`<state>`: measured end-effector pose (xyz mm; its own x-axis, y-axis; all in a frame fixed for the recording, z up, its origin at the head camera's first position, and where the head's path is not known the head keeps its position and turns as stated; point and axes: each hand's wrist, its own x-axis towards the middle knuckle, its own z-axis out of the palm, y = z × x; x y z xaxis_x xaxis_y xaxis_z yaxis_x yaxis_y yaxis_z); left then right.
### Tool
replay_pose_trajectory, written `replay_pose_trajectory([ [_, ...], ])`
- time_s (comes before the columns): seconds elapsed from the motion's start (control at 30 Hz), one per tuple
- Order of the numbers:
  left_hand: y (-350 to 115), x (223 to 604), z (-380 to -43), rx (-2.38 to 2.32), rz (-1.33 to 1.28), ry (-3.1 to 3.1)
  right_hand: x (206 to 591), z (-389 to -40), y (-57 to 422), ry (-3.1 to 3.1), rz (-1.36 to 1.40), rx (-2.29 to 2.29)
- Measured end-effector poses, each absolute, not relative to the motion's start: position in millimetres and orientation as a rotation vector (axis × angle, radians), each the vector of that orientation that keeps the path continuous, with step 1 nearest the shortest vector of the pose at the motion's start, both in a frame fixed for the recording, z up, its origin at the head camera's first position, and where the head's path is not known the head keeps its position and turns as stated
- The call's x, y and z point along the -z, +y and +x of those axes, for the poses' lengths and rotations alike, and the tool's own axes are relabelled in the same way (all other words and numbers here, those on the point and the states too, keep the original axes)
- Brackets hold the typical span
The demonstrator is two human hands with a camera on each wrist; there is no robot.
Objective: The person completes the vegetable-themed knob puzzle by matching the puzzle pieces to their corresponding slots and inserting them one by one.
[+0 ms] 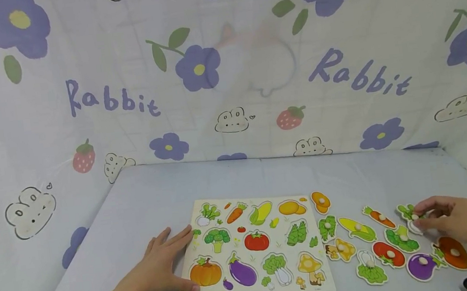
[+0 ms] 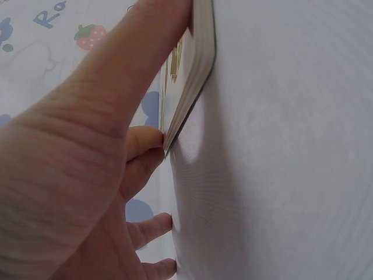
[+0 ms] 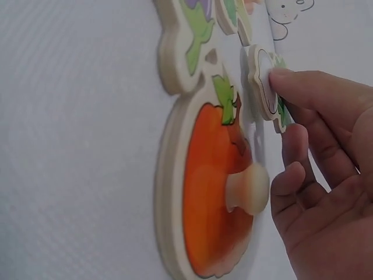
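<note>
A wooden vegetable puzzle board (image 1: 267, 249) lies flat on the table in the head view. My left hand (image 1: 158, 264) rests at its left edge with fingers spread; the thumb touches the lower left part and the index finger the upper left edge. My right hand (image 1: 454, 219) pinches a white radish puzzle piece (image 1: 408, 213) with green leaves, thumb and fingers at its knob. In the right wrist view the radish piece (image 3: 265, 81) shows partly behind the fingertips. Closest to that wrist is a knobbed pumpkin piece (image 3: 204, 192), its eggplant neighbour (image 1: 422, 266) touching it.
Loose knobbed pieces lie right of the board: potato (image 1: 320, 202), asparagus-like green piece (image 1: 327, 228), mushroom (image 1: 341, 250), corn (image 1: 355, 228), carrot (image 1: 377, 217), broccoli (image 1: 402, 239), tomato (image 1: 388, 253) and cabbage (image 1: 371, 271). A printed curtain (image 1: 257, 128) hangs behind the table.
</note>
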<state>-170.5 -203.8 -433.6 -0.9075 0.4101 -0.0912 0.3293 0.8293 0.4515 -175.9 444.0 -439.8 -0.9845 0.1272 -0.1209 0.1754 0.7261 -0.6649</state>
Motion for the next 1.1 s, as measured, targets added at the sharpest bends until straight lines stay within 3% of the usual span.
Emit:
replay_pose_trajectory([
  [0.57, -204, 431, -167, -0.668, 0.609, 2.823, 419, -188, 392, 3.012, 0.075, 1.191],
  [1.1, -203, 431, -169, -0.650, 0.581, 2.823, 405, -227, 237, 2.727, -0.386, 1.491],
])
